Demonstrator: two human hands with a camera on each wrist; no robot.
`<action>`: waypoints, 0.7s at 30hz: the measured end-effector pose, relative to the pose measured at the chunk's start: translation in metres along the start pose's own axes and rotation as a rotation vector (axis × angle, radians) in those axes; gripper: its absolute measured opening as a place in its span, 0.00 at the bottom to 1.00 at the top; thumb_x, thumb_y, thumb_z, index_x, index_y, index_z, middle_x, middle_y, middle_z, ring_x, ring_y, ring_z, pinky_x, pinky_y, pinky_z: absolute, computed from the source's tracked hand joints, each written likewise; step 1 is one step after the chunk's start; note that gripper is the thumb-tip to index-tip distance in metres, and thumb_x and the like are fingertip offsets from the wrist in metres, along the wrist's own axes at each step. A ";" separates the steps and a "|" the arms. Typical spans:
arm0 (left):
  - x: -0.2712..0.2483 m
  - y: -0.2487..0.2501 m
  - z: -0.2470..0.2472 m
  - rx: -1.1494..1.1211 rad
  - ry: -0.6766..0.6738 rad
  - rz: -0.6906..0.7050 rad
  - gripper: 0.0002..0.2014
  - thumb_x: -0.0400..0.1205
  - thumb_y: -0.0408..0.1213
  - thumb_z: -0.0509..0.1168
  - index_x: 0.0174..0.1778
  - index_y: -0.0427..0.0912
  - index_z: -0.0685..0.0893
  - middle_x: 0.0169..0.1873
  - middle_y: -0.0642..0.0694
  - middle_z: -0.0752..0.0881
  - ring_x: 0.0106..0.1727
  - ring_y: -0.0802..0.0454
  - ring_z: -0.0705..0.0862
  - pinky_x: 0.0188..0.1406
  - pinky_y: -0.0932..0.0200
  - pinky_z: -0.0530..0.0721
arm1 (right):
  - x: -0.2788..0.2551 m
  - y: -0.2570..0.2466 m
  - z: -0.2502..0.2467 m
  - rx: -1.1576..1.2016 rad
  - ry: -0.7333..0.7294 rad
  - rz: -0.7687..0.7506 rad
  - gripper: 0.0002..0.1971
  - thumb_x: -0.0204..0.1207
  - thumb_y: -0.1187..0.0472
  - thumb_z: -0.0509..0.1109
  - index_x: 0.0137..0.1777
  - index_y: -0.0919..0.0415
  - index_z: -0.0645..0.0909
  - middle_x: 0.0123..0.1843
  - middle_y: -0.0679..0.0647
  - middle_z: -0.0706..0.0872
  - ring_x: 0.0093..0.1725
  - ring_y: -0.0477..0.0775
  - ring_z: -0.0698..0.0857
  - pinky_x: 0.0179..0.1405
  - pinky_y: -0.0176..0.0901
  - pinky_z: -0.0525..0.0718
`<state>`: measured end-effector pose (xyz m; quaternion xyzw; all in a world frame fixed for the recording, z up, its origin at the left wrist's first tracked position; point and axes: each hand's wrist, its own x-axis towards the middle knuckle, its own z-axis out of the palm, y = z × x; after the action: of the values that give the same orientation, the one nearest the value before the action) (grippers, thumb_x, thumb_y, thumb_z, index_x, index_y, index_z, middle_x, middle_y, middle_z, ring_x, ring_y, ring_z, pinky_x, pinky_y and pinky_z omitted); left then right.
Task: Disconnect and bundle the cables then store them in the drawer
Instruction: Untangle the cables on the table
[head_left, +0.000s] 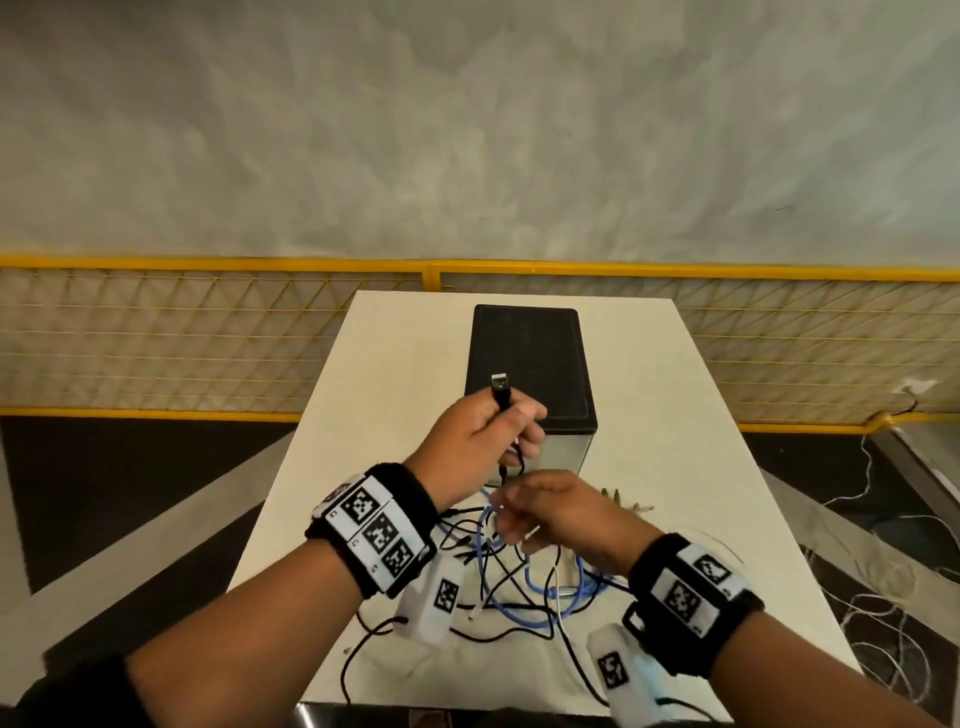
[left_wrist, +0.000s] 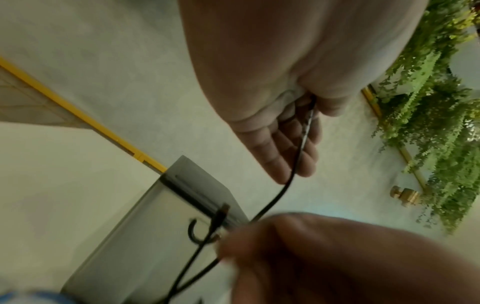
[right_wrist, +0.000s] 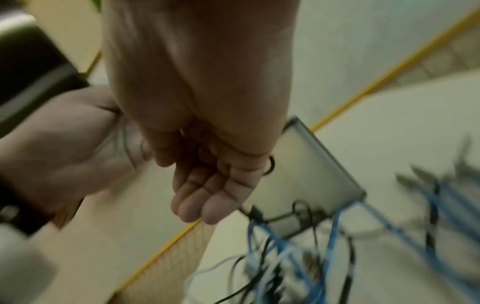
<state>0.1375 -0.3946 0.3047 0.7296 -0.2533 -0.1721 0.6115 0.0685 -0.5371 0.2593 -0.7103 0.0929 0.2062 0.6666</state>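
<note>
My left hand (head_left: 511, 423) is raised over the table and grips a black USB cable (left_wrist: 275, 197) just below its metal plug (head_left: 500, 383), which points up. The cable runs down to my right hand (head_left: 514, 525), which pinches it lower down, just above the tangle of blue, black and white cables (head_left: 519, 592) on the white table (head_left: 395, 395). Behind the hands stands the small drawer unit (head_left: 530, 358), black on top with a grey front (right_wrist: 311, 174); its drawer looks closed. The right wrist view is blurred.
A few loose metal-tipped plugs (head_left: 615, 496) lie on the table right of the drawer unit. A yellow mesh fence (head_left: 208, 338) runs behind the table. Loose white cords (head_left: 872, 571) lie on the floor to the right.
</note>
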 end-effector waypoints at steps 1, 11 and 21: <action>-0.008 -0.003 0.001 -0.045 0.004 0.001 0.11 0.88 0.35 0.57 0.46 0.44 0.85 0.39 0.45 0.88 0.40 0.52 0.87 0.44 0.53 0.86 | 0.006 0.003 0.005 0.157 -0.014 0.013 0.14 0.86 0.60 0.60 0.57 0.67 0.84 0.44 0.60 0.89 0.40 0.55 0.87 0.41 0.48 0.83; -0.084 -0.051 -0.022 -0.081 -0.025 -0.346 0.18 0.85 0.41 0.60 0.28 0.42 0.76 0.15 0.46 0.74 0.16 0.52 0.71 0.20 0.60 0.68 | 0.042 0.012 -0.009 0.925 0.160 0.082 0.12 0.81 0.58 0.61 0.52 0.64 0.82 0.42 0.61 0.91 0.40 0.57 0.90 0.44 0.51 0.91; -0.105 -0.096 -0.057 0.138 0.028 -0.462 0.16 0.86 0.41 0.62 0.33 0.40 0.79 0.22 0.45 0.82 0.25 0.48 0.79 0.30 0.53 0.78 | 0.041 0.031 -0.011 0.764 0.183 0.179 0.14 0.89 0.61 0.54 0.51 0.64 0.80 0.48 0.64 0.93 0.46 0.59 0.93 0.53 0.57 0.87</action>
<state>0.0992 -0.2762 0.2159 0.8107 -0.0822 -0.2794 0.5079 0.0945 -0.5451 0.2148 -0.4158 0.2833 0.1498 0.8511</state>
